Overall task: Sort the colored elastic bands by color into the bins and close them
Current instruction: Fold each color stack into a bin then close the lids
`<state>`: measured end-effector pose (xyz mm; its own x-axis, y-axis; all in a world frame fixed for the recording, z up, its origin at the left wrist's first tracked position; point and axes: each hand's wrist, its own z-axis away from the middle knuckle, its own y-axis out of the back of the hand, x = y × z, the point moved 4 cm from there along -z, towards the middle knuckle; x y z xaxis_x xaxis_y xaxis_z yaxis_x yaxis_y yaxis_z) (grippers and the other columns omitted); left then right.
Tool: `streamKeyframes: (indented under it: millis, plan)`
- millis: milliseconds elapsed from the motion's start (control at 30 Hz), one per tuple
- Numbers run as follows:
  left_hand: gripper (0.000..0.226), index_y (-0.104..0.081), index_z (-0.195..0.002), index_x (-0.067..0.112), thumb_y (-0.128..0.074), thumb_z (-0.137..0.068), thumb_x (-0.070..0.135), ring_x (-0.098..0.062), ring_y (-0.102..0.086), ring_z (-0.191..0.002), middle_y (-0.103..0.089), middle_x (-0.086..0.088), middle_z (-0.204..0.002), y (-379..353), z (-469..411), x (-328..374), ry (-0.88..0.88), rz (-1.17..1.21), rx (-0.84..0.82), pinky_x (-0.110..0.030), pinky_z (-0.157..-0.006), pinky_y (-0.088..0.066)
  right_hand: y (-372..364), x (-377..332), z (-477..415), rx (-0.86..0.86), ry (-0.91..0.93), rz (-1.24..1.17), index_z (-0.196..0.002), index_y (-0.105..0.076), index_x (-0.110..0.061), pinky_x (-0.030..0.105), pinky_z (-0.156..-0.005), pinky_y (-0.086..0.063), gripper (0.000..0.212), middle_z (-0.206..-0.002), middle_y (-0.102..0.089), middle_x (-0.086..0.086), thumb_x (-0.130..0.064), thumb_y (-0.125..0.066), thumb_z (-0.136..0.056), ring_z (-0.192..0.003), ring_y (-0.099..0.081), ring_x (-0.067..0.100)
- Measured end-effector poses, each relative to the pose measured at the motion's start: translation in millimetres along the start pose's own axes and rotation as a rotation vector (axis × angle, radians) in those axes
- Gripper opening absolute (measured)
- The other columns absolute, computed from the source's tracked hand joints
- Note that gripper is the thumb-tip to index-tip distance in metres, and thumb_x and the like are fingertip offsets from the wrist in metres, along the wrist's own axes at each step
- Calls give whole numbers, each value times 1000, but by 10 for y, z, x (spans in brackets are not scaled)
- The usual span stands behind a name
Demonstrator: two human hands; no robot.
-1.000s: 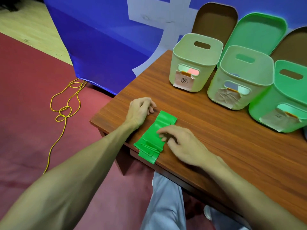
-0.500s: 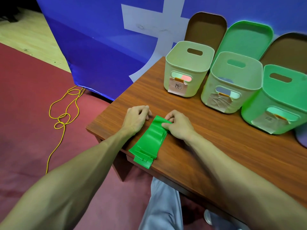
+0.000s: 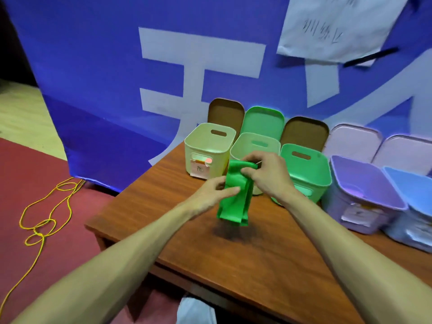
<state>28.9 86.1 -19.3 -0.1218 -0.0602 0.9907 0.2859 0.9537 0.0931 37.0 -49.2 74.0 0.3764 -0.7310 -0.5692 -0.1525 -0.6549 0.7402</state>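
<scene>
A folded green elastic band (image 3: pixel 233 202) hangs in the air above the wooden table (image 3: pixel 233 258), in front of the bins. My right hand (image 3: pixel 266 174) grips its upper end. My left hand (image 3: pixel 212 192) pinches its left side lower down. Behind stand a cream bin (image 3: pixel 205 146), a pale green bin (image 3: pixel 257 143) and a bright green bin (image 3: pixel 306 164), all without lids on. Further right are a purple bin (image 3: pixel 360 185) and a blue bin (image 3: pixel 413 192).
Lids lean behind the bins against a blue banner (image 3: pixel 117 78): brown (image 3: pixel 224 111), green (image 3: pixel 264 120), brown (image 3: pixel 304 132), lilac (image 3: pixel 353 141). A yellow cord (image 3: pixel 46 211) lies on the red floor left of the table. The table's front edge is near my knees.
The green band lay flat at the table's front-left corner; both hands have lifted it off the table toward the bins. The view has swung up and right, showing the purple and blue bins.
</scene>
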Motion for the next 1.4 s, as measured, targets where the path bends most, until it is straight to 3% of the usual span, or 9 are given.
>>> streamKeyframes:
  millis: [133, 367, 633, 733, 867, 967, 1100, 1300, 1400]
  plan:
    - [24, -62, -115, 12, -61, -90, 13, -5, -62, -92, -67, -1, -106, -407, -137, 374, -120, -167, -14, -22, -87, -51, 574, 104, 123, 95, -14, -26, -98, -75, -15, 15, -76, -39, 21, -96, -73, -1, -13, -73, -77, -86, -62, 9]
    - [19, -64, -109, 9, -61, -90, 12, -19, -64, -93, -70, -11, -106, -916, -456, 734, -186, -186, 29, -44, -91, -52, 1383, 358, -22, 259, -2, 11, -95, -75, -14, 27, -84, -50, 21, -92, -74, 1, -14, -75, -73, -86, -65, 12]
    - [25, -67, -106, 14, -69, -82, 18, -22, -67, -96, -71, -11, -104, -1120, -1130, 885, -110, -189, -42, -44, -91, -52, 1728, 954, -541, 324, -70, 75, -98, -74, -15, 29, -86, -49, 20, -96, -73, 1, -18, -72, -79, -88, -62, 15]
    - [43, -64, -106, 16, -74, -68, 36, -24, -65, -84, -68, -18, -94, -1159, -1487, 840, -40, -249, -20, -45, -83, -53, 1686, 1250, -835, 275, -91, 141, -99, -73, -15, 29, -85, -48, 20, -96, -73, 3, -18, -70, -80, -93, -62, 19]
    - [9, -62, -90, 8, -63, -83, 13, -12, -48, -58, -52, -1, -67, -1252, -1979, 689, 64, -321, -66, -25, -53, -38, 1509, 1650, -1274, 158, -113, 216, -95, -74, -16, 27, -85, -48, 20, -96, -73, 3, -13, -69, -76, -95, -63, 19]
    - [4, -60, -83, 5, -60, -85, 1, -6, -55, -48, -57, -1, -64, -1311, -2352, 522, 142, -345, -119, -19, -46, -44, 1332, 1977, -1568, 88, -142, 259, -95, -74, -15, 28, -85, -48, 20, -98, -73, 3, -13, -70, -76, -95, -63, 20]
    - [18, -58, -70, 9, -64, -84, -1, -16, -62, -61, -61, -4, -68, -1377, -2772, 275, 256, -468, -198, -35, -68, -59, 1072, 2423, -1785, 2, -211, 275, -96, -74, -13, 28, -83, -49, 19, -98, -73, 5, -11, -70, -77, -96, -63, 21]
    - [20, -60, -102, -8, -64, -83, -5, -36, -68, -87, -68, -23, -99, -1550, -2963, -36, 481, -689, -418, -45, -82, -56, 626, 2868, -1854, -216, -295, 358, -100, -73, -9, 22, -67, -44, 23, -97, -70, 13, -11, -73, -77, -86, -64, 24]
    - [21, -59, -101, -10, -66, -83, -1, -35, -67, -81, -66, -26, -104, -1623, -2958, -166, 545, -794, -483, -46, -82, -56, 436, 2989, -1827, -317, -287, 447, -106, -70, -7, 27, -77, -51, 30, -105, -69, 14, -13, -71, -77, -95, -64, 28]
